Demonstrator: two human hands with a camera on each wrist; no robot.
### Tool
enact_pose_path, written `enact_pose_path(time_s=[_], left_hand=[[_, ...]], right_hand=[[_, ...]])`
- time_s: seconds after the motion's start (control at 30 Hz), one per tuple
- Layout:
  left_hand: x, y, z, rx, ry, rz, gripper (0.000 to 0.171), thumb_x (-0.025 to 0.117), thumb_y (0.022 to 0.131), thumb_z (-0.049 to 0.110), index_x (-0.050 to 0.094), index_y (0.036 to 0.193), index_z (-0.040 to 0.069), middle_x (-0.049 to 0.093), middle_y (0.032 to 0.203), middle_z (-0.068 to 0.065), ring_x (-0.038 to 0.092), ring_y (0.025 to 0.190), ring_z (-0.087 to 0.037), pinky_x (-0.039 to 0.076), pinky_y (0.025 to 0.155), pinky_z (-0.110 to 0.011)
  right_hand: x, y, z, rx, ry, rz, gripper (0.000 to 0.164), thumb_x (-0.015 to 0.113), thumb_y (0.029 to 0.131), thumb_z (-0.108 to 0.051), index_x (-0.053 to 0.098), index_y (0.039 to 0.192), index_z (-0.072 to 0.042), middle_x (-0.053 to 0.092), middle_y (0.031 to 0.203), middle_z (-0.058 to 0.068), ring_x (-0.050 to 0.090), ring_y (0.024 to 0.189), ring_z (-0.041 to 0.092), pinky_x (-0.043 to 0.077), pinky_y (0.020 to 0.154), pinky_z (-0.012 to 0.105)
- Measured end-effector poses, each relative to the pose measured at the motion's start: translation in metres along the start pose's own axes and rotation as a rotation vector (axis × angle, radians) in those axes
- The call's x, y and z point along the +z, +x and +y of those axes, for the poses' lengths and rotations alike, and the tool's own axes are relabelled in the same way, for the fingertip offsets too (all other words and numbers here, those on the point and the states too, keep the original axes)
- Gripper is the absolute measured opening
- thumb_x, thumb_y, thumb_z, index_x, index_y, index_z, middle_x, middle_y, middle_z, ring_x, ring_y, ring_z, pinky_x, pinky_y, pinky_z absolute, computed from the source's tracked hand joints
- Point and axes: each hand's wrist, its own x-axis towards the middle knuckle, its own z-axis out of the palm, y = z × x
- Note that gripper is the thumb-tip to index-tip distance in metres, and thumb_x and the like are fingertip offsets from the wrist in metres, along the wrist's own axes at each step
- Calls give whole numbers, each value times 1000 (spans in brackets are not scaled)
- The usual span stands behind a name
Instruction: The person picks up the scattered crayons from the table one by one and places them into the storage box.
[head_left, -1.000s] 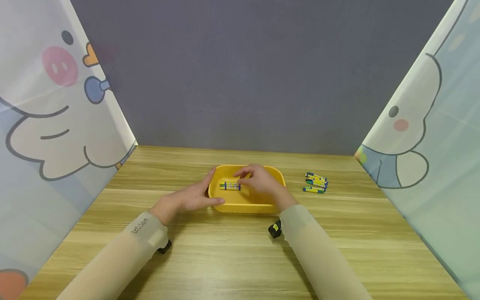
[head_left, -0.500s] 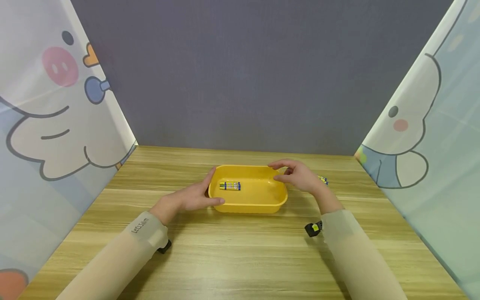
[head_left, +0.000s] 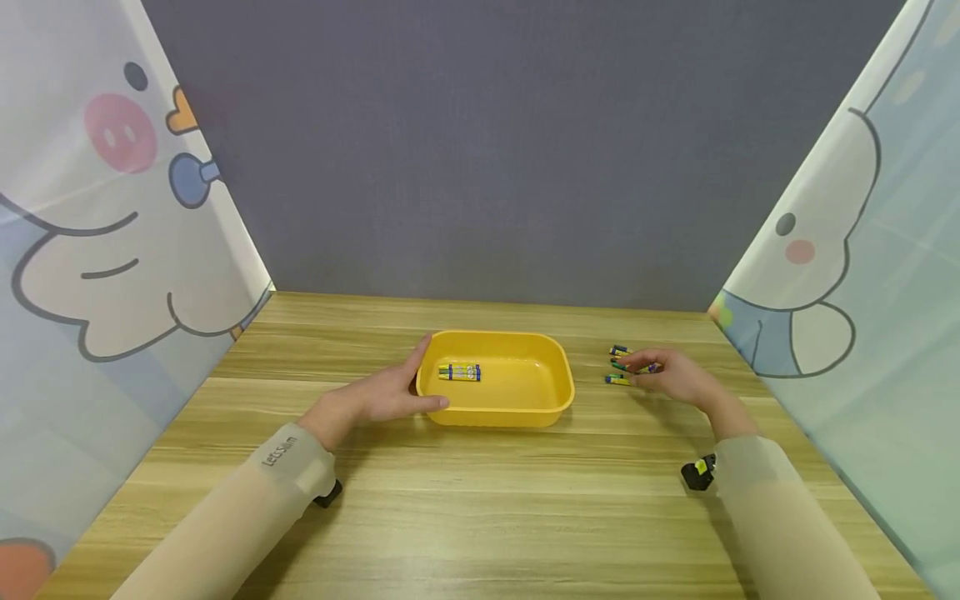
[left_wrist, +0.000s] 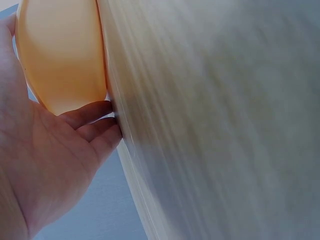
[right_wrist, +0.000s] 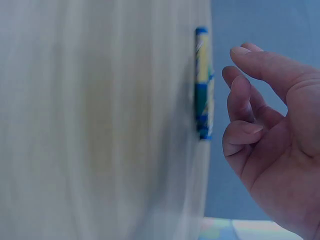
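Right hand (head_left: pixel 669 375): fingers parted, holding nothing, above loose crayons (head_left: pixel 617 380) toward the far right corner of the table (head_left: pixel 480 517); a hasty pinch could scatter them.
Left hand (head_left: pixel 388 393): fingers spread against the yellow tray (head_left: pixel 495 418); pushing might roll the crayons inside (head_left: pixel 461 372).

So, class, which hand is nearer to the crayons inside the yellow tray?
Left. The left hand rests against the left end of the yellow tray, near the crayons inside; the right hand is past the tray's right end, over the loose crayons.
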Motion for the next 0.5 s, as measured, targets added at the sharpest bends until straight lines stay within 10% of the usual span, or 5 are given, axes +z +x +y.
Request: enact_pose_path(time_s=[0.5], left_hand=[[0,0,-1,-22,-10,-13,130,71,94,76,-18,176,27,26,180,-23,43,159,-39,32,132,-60]], right_hand=[[-4,-5,20,25,14,-55,39,78,102,-17,75,138,-4,76,124,17,63,96,15,54,76,27]])
